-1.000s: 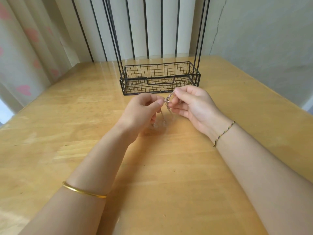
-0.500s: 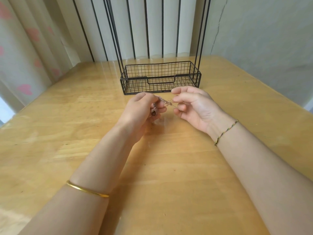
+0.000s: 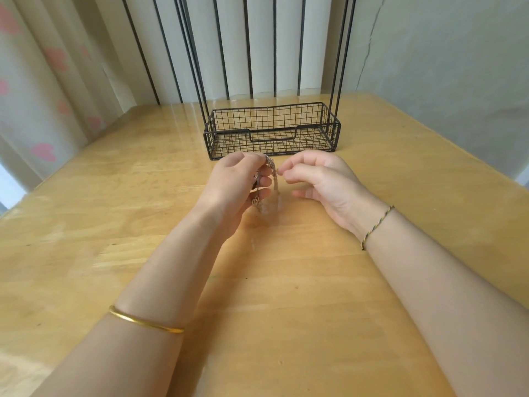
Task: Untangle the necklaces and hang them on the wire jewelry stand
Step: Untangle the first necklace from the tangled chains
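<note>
A person's left hand point(image 3: 235, 184) is pinching a tangle of necklaces point(image 3: 271, 165) between thumb and curled fingers, with chains and a gold pendant point(image 3: 256, 201) dangling over the wooden table point(image 3: 114, 202). The right hand point(image 3: 317, 179) is hovering just beside the tangle, fingers curled; whether it is gripping a strand is unclear. The wire jewelry stand point(image 3: 272, 130) is standing just beyond.

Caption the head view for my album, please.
Left hand grips tangled necklaces, right hand close beside, wire jewelry stand behind.
</note>
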The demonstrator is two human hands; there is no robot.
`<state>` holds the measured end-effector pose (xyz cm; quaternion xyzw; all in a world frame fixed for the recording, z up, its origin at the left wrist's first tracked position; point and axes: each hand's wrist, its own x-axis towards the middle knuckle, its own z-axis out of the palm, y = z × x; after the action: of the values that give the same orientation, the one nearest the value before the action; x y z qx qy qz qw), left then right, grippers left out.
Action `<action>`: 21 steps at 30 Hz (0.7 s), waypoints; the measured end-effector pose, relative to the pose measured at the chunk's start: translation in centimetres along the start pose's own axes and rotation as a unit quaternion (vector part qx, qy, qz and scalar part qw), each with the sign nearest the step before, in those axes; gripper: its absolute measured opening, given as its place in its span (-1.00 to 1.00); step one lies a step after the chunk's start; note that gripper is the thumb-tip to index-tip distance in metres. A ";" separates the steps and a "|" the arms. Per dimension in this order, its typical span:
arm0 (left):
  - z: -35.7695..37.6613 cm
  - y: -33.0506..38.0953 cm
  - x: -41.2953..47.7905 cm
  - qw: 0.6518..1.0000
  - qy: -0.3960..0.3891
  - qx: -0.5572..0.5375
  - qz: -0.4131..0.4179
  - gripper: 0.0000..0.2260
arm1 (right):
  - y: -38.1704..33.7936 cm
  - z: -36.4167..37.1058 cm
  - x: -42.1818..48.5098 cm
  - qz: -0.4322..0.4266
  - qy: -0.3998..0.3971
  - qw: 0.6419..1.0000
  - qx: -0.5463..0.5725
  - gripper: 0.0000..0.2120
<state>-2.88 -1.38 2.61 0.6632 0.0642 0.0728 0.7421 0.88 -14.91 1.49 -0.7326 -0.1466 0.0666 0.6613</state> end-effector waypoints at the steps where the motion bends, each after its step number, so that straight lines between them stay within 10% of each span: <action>1: 0.0 0.0 0.0 1.000 -0.001 0.004 0.001 -0.88 | 0.0 0.1 -0.1 -0.009 -0.007 1.000 -0.013 -0.86; 21: -0.3 0.1 -0.5 0.999 0.018 0.026 0.020 -0.90 | -0.2 0.9 -0.3 -0.102 0.020 0.990 -0.091 -0.88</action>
<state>-3.38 -1.21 2.68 0.6820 0.0662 0.0979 0.7217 0.29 -14.10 1.54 -0.7722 -0.2130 -0.0296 0.5979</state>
